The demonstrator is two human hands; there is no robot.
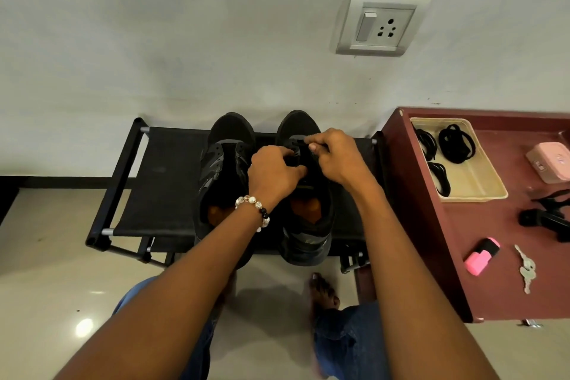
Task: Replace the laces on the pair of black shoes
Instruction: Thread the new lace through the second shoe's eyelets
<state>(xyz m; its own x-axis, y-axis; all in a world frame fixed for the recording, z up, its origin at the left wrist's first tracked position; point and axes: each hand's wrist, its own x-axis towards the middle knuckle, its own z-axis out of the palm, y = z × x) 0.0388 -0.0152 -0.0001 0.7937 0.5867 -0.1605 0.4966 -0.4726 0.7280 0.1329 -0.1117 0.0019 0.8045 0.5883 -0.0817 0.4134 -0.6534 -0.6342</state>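
Observation:
Two black shoes stand side by side on a low black rack point(160, 163), toes toward the wall. The left shoe point(220, 170) lies untouched, with an orange insole showing. Both my hands work over the eyelets of the right shoe point(308, 225). My left hand point(273, 174), with a bead bracelet at the wrist, pinches at the lace area on the shoe's left side. My right hand point(334, 156) pinches a black lace end near the shoe's front eyelets. The lace itself is mostly hidden under my fingers. Coiled black laces point(456, 143) lie in a beige tray point(481, 185) to the right.
A dark red table point(431, 225) stands right of the rack, carrying the tray, a pink case point(550, 162), a pink highlighter point(481, 256), keys point(526, 268) and a black object point(543, 219). A wall socket point(381, 25) is above. My bare feet and jeans are below the rack.

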